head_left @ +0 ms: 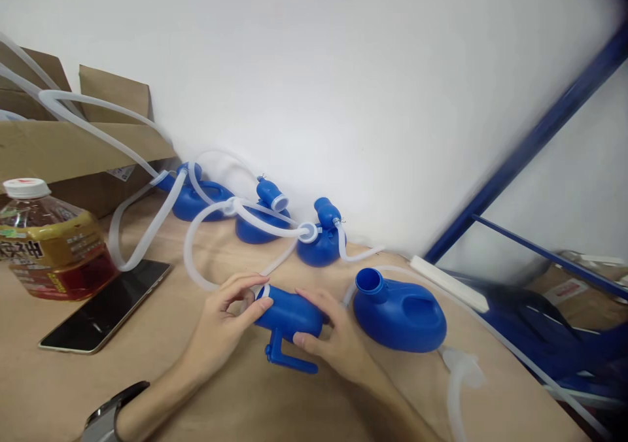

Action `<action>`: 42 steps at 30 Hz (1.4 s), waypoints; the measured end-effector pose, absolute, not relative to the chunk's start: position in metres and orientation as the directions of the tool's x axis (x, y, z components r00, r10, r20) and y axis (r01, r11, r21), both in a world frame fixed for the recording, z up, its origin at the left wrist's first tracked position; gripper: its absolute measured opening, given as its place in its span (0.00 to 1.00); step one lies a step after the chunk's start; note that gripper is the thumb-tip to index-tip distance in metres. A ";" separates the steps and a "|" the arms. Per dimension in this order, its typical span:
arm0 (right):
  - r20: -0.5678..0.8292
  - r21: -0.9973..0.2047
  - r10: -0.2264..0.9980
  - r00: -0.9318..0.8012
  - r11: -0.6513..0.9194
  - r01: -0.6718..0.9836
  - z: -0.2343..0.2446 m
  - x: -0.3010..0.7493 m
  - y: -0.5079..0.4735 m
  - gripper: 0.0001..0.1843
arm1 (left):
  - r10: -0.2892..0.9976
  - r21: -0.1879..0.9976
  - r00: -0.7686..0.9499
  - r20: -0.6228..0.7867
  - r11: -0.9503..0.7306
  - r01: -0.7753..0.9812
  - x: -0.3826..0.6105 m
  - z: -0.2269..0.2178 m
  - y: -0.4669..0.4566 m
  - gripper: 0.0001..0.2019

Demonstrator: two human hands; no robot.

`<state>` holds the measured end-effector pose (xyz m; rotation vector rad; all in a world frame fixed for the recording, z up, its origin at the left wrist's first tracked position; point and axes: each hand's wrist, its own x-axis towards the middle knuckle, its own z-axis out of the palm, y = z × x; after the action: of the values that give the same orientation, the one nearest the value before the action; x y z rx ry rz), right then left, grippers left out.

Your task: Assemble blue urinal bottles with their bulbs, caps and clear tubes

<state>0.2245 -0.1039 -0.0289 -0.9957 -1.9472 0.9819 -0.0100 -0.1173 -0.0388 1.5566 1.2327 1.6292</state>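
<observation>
Both hands hold a blue plastic urinal head [289, 311], a rounded cup with a white ring at its mouth and an L-shaped blue arm hanging below it. My left hand [230, 311] grips the ringed mouth end between thumb and fingers. Around the rounded end, my right hand [338, 337] is closed with the thumb in front. Just right of my right hand stands a blue urinal bottle [400, 314], its round neck uncapped. What is behind the held cup is hidden.
Along the wall sit several blue bottles [318, 249] with white hoses [191, 252]. A drink bottle [59, 246], a phone [105, 308] and a cardboard box [83, 148] are at left. A white lid with hose [461, 370] lies at right, near a blue metal frame [520, 148].
</observation>
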 end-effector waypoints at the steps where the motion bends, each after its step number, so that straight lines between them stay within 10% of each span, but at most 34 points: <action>1: 0.265 -0.863 0.869 -0.418 0.407 0.298 -0.034 0.224 -0.105 0.34 | 0.867 0.876 -0.174 0.467 -0.427 0.226 -0.009 -0.039 -0.119 0.12; 8: 0.313 -0.895 0.897 -0.313 0.389 0.220 -0.067 0.214 -0.112 0.33 | 0.799 0.744 -0.076 0.596 -0.514 0.428 -0.006 -0.047 -0.129 0.08; 15: 0.337 -0.863 0.882 -0.329 0.430 0.267 -0.070 0.211 -0.113 0.29 | 0.861 0.803 0.169 0.479 -0.508 0.312 0.003 -0.075 -0.145 0.25; 21: 0.091 -0.945 0.887 -0.454 0.220 0.240 -0.049 0.218 -0.098 0.31 | 0.843 0.762 0.336 0.419 -0.528 0.374 -0.015 -0.081 -0.124 0.31; 31: -0.215 -0.646 0.757 -0.617 0.364 0.671 0.014 0.258 -0.097 0.35 | 0.809 0.379 0.456 0.370 -0.580 0.721 -0.038 -0.095 -0.077 0.12; 42: -0.049 -0.500 0.766 -0.641 0.536 0.680 0.017 0.261 -0.101 0.35 | 0.871 0.505 0.370 0.323 -0.489 0.712 -0.029 -0.102 -0.074 0.08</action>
<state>0.2611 -0.1005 0.0169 -1.2341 -2.5956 0.7288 -0.0288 -0.0740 -0.1019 2.3538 1.4011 0.8144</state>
